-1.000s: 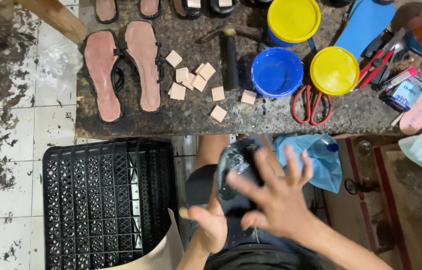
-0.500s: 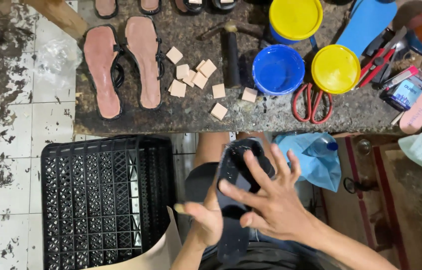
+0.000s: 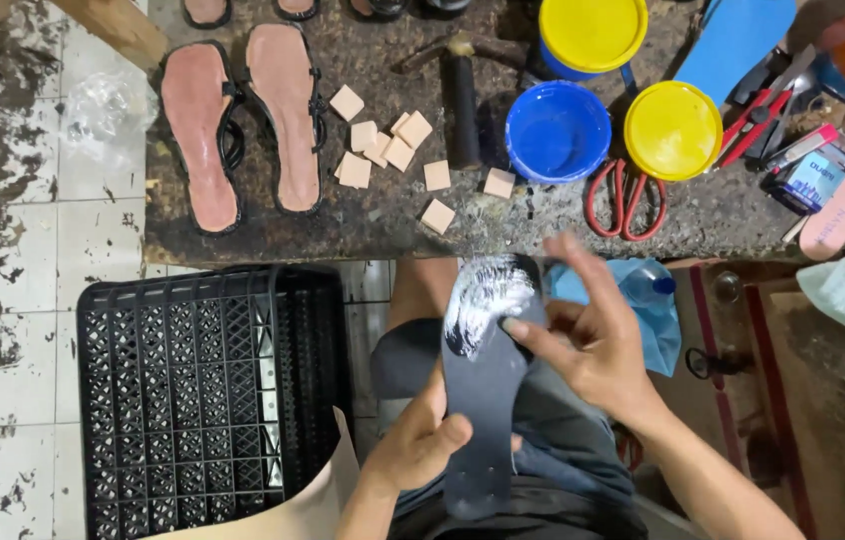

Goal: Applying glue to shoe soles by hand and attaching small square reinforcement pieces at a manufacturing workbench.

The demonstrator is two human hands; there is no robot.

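Note:
A dark grey shoe sole lies along my lap, its far end smeared with white glue. My left hand grips the sole at its near half, thumb on top. My right hand has its fingers spread, with a fingertip on the glue patch at the sole's right edge. An open blue tub stands on the stained workbench just beyond.
Two pink-lined sandals and several small tan squares lie on the bench, with two yellow-lidded tubs, red scissors and a dark cylinder. A black plastic crate stands on the tiled floor at my left. A blue bag lies at my right.
The sole has swung from under my right hand into plain view, and white glue now shows on its far end. My right hand shifted right, one fingertip on the glue.

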